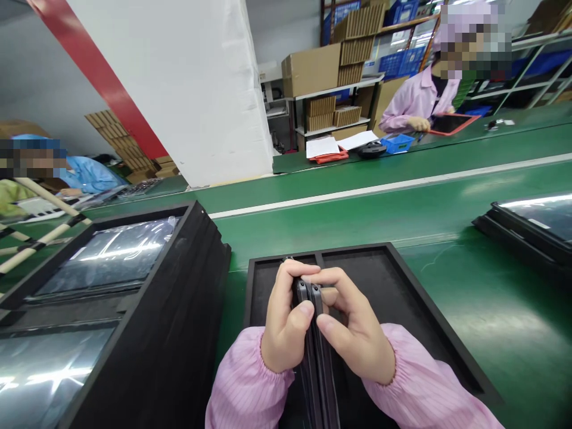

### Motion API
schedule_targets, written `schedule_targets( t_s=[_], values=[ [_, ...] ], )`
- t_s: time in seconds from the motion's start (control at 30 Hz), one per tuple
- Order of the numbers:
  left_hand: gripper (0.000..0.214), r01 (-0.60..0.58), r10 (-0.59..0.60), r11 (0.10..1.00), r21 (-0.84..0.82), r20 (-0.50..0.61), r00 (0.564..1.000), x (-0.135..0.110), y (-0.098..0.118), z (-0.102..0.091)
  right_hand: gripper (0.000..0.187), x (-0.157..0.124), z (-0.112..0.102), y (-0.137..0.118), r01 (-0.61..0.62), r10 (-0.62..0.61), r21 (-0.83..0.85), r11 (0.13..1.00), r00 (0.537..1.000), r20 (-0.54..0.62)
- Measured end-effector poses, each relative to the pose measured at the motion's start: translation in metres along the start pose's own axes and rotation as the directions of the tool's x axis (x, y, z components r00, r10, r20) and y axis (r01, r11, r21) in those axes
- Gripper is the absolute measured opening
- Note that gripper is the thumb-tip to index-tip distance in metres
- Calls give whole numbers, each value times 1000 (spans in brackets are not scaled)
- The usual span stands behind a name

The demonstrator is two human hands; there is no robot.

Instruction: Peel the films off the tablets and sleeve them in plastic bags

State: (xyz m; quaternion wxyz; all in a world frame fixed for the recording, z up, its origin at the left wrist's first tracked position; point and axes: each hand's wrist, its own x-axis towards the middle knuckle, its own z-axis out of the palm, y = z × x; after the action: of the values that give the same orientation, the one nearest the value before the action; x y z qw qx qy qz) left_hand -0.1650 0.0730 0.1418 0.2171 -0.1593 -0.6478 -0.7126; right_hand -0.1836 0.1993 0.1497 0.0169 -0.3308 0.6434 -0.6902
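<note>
Two thin dark panels (316, 363) are held upright on edge at the lower centre of the frame. They are pressed face to face and seen edge-on from above. The left hand (282, 325) is curled over their top end from the left, with its thumb laid against the near edge. The right hand (360, 342) is wrapped over from the right, with its thumb pressed on the outer face. Both hands are closed on the pair. A shallow black tray (402, 280) with a centre divider lies beneath, on a green belt (447, 202). The panels' lower ends are cut off by the bottom of the frame, so it cannot be told whether they rest in the tray.

The panels are judged stiff and fairly light, with smooth faces that could slip against each other and be scratched or cracked. A hold along the rims, not the faces, is judged safest.

A stack of trays (179, 322) holding glossy screens fills the lower left. Another tray (531, 229) is seen at the right edge. A co-worker's pink sleeve (413, 98) is seen at the upper right.
</note>
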Motion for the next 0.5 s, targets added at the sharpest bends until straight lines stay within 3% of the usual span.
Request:
schedule_targets(
  t_s=[0.23,0.3,0.37,0.43,0.5],
  values=[
    [33,118,-149,965,-233,-120,982,-4,13,8,38,-5,4,-2,51,-49,-41,998,998,44],
    [39,171,-225,936,-308,-148,963,-4,12,11,49,-6,9,-7,9,-2,-129,992,999,54],
    [43,195,-288,905,-377,-208,935,-3,9,13,72,-9,13,-13,-74,91,-244,967,994,56],
    [38,177,-309,906,-384,-316,897,0,3,14,90,-11,16,-19,-167,193,-332,928,980,48],
    [32,166,-310,925,-343,-426,850,2,-8,13,93,-12,16,-23,-227,252,-381,896,968,16]
  ],
)
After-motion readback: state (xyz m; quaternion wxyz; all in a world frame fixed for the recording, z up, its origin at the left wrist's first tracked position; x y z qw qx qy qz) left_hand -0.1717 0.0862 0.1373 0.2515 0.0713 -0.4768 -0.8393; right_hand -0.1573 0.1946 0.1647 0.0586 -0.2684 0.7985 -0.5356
